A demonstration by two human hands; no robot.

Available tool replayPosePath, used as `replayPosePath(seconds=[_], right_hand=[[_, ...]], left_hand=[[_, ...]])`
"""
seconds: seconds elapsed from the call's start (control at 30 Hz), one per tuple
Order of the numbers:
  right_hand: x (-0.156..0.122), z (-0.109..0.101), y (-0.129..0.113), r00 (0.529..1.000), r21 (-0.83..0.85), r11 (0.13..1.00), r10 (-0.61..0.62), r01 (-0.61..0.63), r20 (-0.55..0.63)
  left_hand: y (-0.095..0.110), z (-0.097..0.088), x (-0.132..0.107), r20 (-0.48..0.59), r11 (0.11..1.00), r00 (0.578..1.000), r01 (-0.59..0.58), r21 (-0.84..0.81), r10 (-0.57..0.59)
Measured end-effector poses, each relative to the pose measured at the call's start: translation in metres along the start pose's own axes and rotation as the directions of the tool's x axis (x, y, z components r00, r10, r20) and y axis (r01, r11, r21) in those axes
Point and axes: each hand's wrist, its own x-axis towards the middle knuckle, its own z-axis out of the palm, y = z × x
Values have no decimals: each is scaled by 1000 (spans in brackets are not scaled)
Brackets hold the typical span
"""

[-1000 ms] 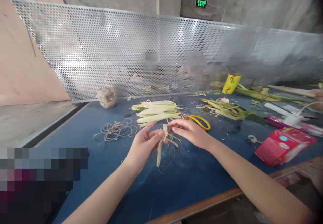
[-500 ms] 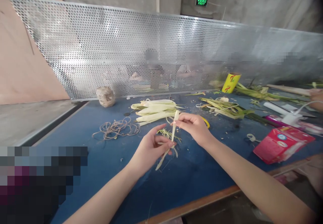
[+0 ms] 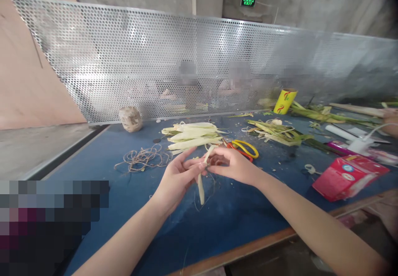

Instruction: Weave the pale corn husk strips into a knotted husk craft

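Both hands meet over the blue table around a pale strip of husk (image 3: 201, 189), whose lower end hangs beneath the fingers. My left hand (image 3: 180, 174) pinches the strip between thumb and fingers. From the other side, my right hand (image 3: 233, 164) is closed on its upper part; its fingertips are partly hidden. Just beyond the hands lies a bundle of pale green husk leaves (image 3: 194, 137). Scissors with yellow and red handles (image 3: 247, 148) rest beside my right hand. To the left is a loose tangle of brown cord (image 3: 144, 159).
A perforated metal screen (image 3: 124, 60) borders the table's far side. Green leaf scraps (image 3: 276, 131), a yellow roll (image 3: 285, 101) and a red package (image 3: 348, 177) lie to the right. A wrapped lump (image 3: 130, 119) stands at the back left. Another person's hand (image 3: 390, 120) shows at the right edge.
My right hand has moved down and left to meet my left hand. The strip, stretched upright between them before, now bends at the fingers. The scissors have come into fuller view.
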Motion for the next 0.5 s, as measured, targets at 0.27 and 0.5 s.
replayPosePath(seconds=[0.27, 0.5], right_hand=[[-2, 2, 0, 1000, -153, 988, -12, 8, -25], [0, -9, 0, 991, -321, 940, -133, 116, -33]], left_hand=[[-3, 3, -2, -15, 992, 997, -76, 99, 78], [1, -3, 2, -69, 992, 994, -80, 102, 87]])
